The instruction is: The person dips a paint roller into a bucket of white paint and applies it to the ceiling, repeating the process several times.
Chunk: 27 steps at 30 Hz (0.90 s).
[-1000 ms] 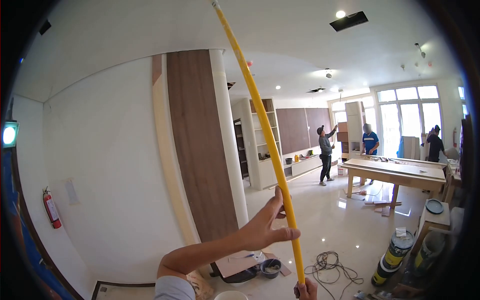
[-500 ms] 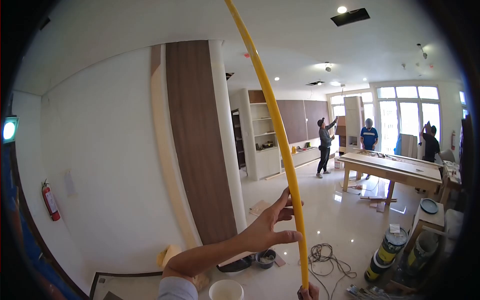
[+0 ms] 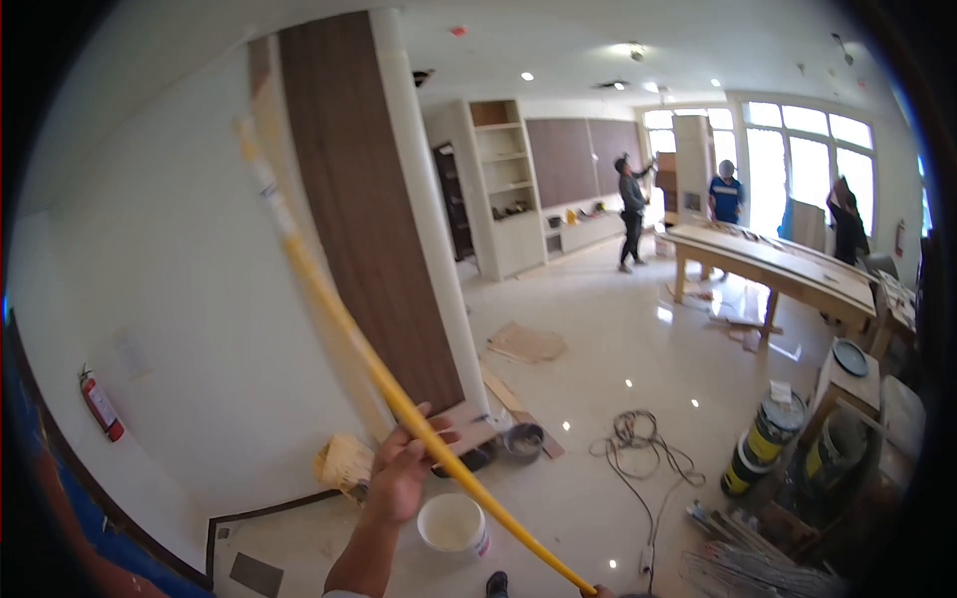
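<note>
A long yellow pole (image 3: 384,379) runs diagonally, from a pale, blurred upper end against the wall at upper left to the bottom edge. My left hand (image 3: 403,478) is at its lower middle part, with the thumb on the near side and the fingers behind, closed round it. At the bottom edge my right hand (image 3: 601,592) barely shows, at the pole's lower end; its fingers are mostly cut off. A white bucket (image 3: 452,524) stands on the floor just right of my left forearm. Behind the pole is a brown wood panel (image 3: 369,199).
A dark bucket (image 3: 524,441), a coiled cable (image 3: 638,434) and stacked paint pails (image 3: 763,439) stand or lie on the floor. A fire extinguisher (image 3: 101,404) hangs at left. Three people are around a long worktable (image 3: 778,264) farther back.
The pole has swung from near upright to a leftward slant. My left hand has moved left and closed on it from a more open pose. The view has tilted down.
</note>
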{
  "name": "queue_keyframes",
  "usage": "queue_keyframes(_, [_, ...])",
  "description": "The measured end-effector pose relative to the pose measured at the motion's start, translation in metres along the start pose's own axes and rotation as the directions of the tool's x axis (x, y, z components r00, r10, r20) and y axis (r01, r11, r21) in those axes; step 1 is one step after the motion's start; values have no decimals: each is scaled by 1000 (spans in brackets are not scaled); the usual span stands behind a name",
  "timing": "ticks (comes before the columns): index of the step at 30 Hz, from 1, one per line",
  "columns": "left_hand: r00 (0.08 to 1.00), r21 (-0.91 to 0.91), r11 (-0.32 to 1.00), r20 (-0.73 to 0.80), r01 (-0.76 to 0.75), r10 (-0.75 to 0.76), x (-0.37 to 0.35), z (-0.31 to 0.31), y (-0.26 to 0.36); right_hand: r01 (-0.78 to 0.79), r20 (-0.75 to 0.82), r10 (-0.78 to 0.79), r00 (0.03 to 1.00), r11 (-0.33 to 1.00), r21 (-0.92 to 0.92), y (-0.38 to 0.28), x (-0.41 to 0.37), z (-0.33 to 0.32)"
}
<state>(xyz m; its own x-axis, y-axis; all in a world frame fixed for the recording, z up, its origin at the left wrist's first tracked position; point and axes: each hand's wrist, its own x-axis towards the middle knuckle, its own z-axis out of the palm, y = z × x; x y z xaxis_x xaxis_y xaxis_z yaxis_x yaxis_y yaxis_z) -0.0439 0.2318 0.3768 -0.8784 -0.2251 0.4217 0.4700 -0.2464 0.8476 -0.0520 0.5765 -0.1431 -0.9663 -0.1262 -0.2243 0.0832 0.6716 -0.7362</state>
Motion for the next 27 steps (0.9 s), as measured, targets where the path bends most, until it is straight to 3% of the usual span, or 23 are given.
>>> queue_keyframes(1, [997,-29,999,-74,32,-34,-9,-10,-13,-49,16,49,999,999,9,1,-7,-6])
queue_keyframes(3, [983,-53,998,-175,46,-55,-23,-28,-39,-89,-39,82,996,971,-223,39,0,18])
queue_keyframes(5, [960,-67,991,-247,120,-133,-38,-45,-57,-317,59,321,945,946,-73,65,-3,24])
queue_keyframes(9, [902,-157,955,-320,251,-290,-58,-80,-81,-462,-64,458,887,871,-166,73,-26,25])
queue_keyframes(13, [848,-255,901,-322,351,-421,-74,-126,-106,-634,-185,611,770,765,-114,39,-63,23])
queue_keyframes(16, [833,-298,868,-278,398,-478,-83,-152,-121,-682,-237,647,725,722,-118,51,-71,57])
queue_keyframes(20, [803,-316,811,-194,493,-564,-96,-190,-135,-750,-290,711,641,661,-37,17,-98,68])
queue_keyframes(24, [785,-365,754,-91,546,-613,-96,-222,-124,-794,-358,732,579,607,-42,-4,-129,69])
queue_keyframes(27, [782,-399,733,-60,550,-620,-98,-253,-123,-781,-426,690,585,620,-68,-19,-148,71])
